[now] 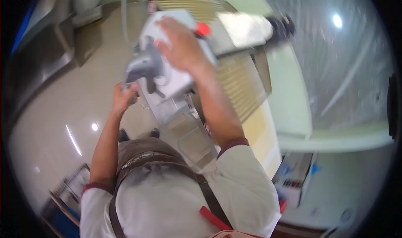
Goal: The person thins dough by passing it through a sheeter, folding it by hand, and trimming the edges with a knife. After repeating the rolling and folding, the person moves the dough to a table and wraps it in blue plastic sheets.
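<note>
A white machine housing [178, 77] with a red knob-like button [203, 29] stands in front of me. My right hand [180, 45] lies flat on its top, fingers stretched out and partly spread. A grey lever [144, 67] juts from the housing's left side, blurred by motion. At the lever's lower left end, my left hand [122, 97] is closed with its fingers curled round the grip; the grip itself is mostly hidden. To the right of the button, a white sheet-like roll [244, 29] lies across the machine, with a dark round end piece [283, 26] beside it.
Ribbed yellowish slats [238, 85] run along the machine's bed. Behind it is a pale green surface [289, 91] with clear plastic sheeting [335, 62]. A steel counter [42, 58] stands at the left, above a shiny tiled floor [54, 112]. A rack [73, 187] is at lower left.
</note>
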Motion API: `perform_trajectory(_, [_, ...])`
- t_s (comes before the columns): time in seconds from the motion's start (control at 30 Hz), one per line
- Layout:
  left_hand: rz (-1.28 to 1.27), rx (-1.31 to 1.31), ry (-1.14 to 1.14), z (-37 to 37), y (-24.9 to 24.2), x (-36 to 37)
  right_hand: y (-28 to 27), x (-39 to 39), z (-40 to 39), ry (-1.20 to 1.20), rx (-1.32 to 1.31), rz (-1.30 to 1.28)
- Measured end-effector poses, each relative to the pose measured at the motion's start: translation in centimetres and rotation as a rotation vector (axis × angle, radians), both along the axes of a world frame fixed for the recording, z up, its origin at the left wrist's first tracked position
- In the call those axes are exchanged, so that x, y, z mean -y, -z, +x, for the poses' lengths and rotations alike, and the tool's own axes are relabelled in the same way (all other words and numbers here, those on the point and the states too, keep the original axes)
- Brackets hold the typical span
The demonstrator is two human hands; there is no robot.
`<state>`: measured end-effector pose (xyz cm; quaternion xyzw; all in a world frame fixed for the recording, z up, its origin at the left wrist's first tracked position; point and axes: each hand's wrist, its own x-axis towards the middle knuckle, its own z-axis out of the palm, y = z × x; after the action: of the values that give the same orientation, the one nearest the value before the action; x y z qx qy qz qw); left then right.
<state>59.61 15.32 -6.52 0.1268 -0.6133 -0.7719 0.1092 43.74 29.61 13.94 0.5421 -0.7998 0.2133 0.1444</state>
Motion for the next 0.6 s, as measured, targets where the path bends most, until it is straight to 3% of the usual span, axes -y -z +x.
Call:
perform_trajectory(0.13, [-0.033, 0.029, -0.038, 0.1, 0.3, -0.7, 2.8, -17.2, 6.0, 0.33, 0.174, -0.354])
perform_trajectory(0.17, [-0.041, 0.042, -0.055, 0.1, 0.2, -0.8, 5.1, -22.9, 7.0, 0.753, 0.409, -0.412])
perform_trajectory(0.23, [-0.03, 0.05, -0.118, 0.0, -0.3, -1.2, 12.6, -36.8, 8.2, 1.225, 0.298, -0.619])
perform_trajectory(0.27, [-0.033, 0.019, -0.108, -0.1, 0.0, -1.0, 16.1, -43.4, 10.2, 1.524, 0.115, -0.428])
perform_trajectory(0.33, [-0.035, -0.009, -0.092, -0.1, 1.1, -0.4, 22.5, -48.8, 12.8, 1.79, 0.343, -0.759])
perform_trajectory(0.5, [-0.041, 0.017, -0.118, 0.1, 0.9, -0.7, 22.7, -37.4, 14.8, 0.852, 0.981, -1.418])
perform_trajectory(0.6, [-0.016, 0.011, -0.142, 0.1, 1.8, 0.1, 23.6, -43.4, 12.1, 0.923, 0.314, -0.31])
